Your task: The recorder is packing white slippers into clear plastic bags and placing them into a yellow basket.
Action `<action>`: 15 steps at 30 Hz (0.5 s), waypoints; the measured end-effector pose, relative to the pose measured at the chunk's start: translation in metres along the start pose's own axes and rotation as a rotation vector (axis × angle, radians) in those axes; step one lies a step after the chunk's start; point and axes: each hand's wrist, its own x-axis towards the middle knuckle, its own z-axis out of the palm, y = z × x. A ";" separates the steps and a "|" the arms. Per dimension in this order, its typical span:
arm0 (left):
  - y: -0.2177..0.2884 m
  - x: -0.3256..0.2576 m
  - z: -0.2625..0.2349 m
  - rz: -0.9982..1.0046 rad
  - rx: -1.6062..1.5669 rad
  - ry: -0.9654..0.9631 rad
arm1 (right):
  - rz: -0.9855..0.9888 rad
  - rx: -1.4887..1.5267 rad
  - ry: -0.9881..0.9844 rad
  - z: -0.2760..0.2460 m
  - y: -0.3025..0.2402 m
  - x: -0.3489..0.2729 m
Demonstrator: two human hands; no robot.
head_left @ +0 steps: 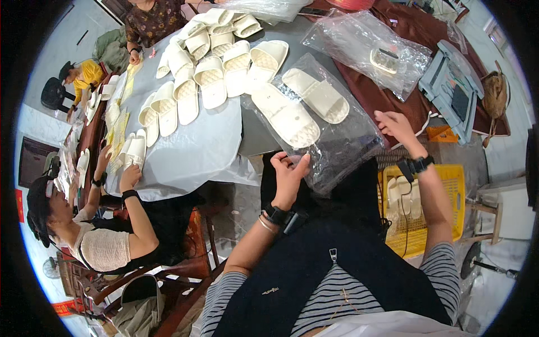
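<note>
A pair of cream slippers, a left slipper [285, 116] and a right slipper [321, 96], lies inside a clear plastic bag [345, 154] at the table's near edge. Part of the bag hangs toward my lap. My left hand [289, 178] pinches the bag's near left edge, just below the left slipper's tip. At its right edge, my right hand [396, 129] has its fingers curled in on the film. Both wrists wear dark bands with small devices.
Rows of cream slippers [210, 81] cover the grey table cover [208, 146]. More clear bags [365, 42] lie at the back right, near a blue plastic tray [453, 92]. A yellow crate [453, 222] with slippers stands on the right. A co-worker [106, 244] handles slippers at left; others work beyond.
</note>
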 end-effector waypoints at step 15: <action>-0.008 -0.018 -0.045 0.034 0.074 -0.097 | -0.151 0.088 -0.295 0.004 0.002 -0.005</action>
